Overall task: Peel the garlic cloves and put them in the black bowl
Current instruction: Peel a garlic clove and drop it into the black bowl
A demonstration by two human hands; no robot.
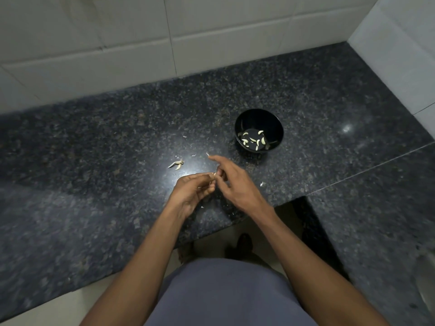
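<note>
Black bowl (273, 121); pale cloves (253, 139); dark speckled counter (94, 142).

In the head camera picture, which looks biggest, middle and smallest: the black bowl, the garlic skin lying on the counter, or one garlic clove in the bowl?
1. black bowl
2. garlic skin
3. one garlic clove

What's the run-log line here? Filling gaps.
left hand: holds garlic clove | right hand: peeling | black bowl: holds peeled cloves

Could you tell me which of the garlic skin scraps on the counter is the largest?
The long curled peel lying left of the hands, beyond the left hand; the other scraps are only tiny white flecks.
</note>
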